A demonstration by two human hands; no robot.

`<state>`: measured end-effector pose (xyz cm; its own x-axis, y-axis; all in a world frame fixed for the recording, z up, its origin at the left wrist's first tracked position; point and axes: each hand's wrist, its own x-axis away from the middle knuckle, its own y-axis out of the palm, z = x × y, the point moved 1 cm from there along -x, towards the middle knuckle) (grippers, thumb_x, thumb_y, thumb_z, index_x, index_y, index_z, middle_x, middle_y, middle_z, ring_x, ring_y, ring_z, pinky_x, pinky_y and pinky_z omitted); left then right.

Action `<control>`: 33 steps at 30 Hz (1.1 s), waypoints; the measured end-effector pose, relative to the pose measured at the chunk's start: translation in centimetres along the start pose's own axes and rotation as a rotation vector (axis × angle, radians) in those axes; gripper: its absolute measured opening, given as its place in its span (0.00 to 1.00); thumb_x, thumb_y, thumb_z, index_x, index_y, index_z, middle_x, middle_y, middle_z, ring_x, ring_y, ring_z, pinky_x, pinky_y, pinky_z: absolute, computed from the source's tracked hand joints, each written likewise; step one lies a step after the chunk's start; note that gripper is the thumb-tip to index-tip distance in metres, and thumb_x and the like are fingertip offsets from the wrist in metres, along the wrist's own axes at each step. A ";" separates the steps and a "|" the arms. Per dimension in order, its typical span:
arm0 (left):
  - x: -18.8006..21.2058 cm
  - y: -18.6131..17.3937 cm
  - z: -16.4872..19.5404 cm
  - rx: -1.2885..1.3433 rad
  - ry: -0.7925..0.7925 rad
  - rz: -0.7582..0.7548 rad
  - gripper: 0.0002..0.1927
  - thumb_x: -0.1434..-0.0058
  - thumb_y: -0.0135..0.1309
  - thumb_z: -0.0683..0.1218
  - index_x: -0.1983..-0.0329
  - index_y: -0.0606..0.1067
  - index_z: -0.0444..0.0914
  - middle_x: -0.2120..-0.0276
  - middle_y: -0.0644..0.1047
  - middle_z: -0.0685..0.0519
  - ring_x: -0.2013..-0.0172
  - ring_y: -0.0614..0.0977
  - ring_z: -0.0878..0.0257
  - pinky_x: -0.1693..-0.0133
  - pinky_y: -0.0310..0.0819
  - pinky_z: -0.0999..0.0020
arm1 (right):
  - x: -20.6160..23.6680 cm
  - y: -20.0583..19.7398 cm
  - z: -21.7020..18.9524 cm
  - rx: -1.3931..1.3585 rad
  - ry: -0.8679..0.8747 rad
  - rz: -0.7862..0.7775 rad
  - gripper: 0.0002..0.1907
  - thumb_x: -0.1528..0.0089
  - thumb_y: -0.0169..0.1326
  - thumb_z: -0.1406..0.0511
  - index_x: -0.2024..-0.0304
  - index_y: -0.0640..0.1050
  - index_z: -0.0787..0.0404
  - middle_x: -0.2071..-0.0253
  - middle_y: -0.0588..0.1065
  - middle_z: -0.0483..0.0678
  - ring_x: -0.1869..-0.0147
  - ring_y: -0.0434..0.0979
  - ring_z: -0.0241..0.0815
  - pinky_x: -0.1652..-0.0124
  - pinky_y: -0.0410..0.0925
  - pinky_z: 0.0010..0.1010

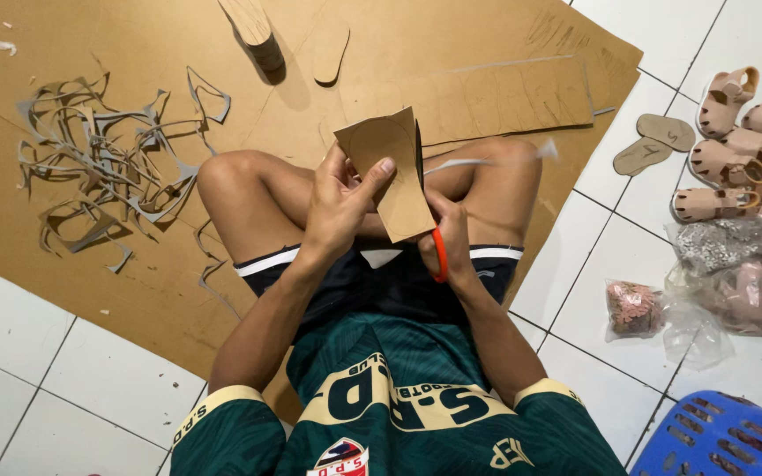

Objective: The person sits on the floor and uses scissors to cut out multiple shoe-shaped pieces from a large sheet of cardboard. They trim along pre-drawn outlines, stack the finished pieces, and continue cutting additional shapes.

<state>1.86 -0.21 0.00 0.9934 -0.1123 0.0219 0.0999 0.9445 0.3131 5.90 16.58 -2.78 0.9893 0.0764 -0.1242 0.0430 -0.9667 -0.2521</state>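
Scissors (pixel 439 256) with orange handles sit gripped in the right hand (pixel 451 242), blades hidden behind a brown cardboard piece (pixel 392 172) pinched by the left hand (pixel 339 204) above crossed legs. Its traced sole outline looks partly cut. Offcut strips (pixel 108 176) lie left; cut soles (pixel 654 144) and finished sandals (pixel 743 150) right. Farther, a marked strip (pixel 504 97) awaits.

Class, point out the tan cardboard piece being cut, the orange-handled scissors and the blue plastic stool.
Tan cardboard piece (pixel 399 189), head view, its flat middle.
Orange-handled scissors (pixel 439 256), head view, the orange handle loop.
Blue plastic stool (pixel 725 441), head view, its slotted top.
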 end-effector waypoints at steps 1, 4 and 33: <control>-0.1 0.0 0.0 -0.005 0.000 0.002 0.19 0.31 0.57 0.42 0.41 0.68 0.31 0.53 0.80 0.48 0.54 0.82 0.66 0.54 0.82 0.71 | 0.0 0.0 0.0 -0.006 0.021 0.010 0.13 0.41 0.47 0.69 0.58 0.77 0.71 0.69 0.79 0.53 0.64 0.80 0.38 0.63 0.72 0.29; -0.2 0.0 0.1 -0.013 0.002 -0.009 0.19 0.31 0.58 0.42 0.40 0.68 0.31 0.53 0.79 0.48 0.54 0.81 0.66 0.54 0.81 0.71 | -0.1 0.0 0.0 0.008 0.080 0.039 0.12 0.42 0.48 0.68 0.62 0.78 0.71 0.74 0.77 0.52 0.69 0.79 0.38 0.67 0.70 0.28; -0.2 0.0 0.9 -0.073 0.040 -0.048 0.15 0.29 0.58 0.44 0.44 0.73 0.31 0.57 0.81 0.52 0.57 0.81 0.70 0.54 0.78 0.73 | -0.1 -0.4 -0.3 -0.088 0.016 -0.016 0.19 0.37 0.56 0.61 0.53 0.79 0.72 0.64 0.81 0.51 0.59 0.81 0.36 0.58 0.74 0.28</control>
<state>1.61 -0.42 0.84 0.9888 -0.1466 -0.0296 0.1494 0.9586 0.2426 5.78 16.88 -2.39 0.9905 0.0891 -0.1051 0.0705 -0.9831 -0.1690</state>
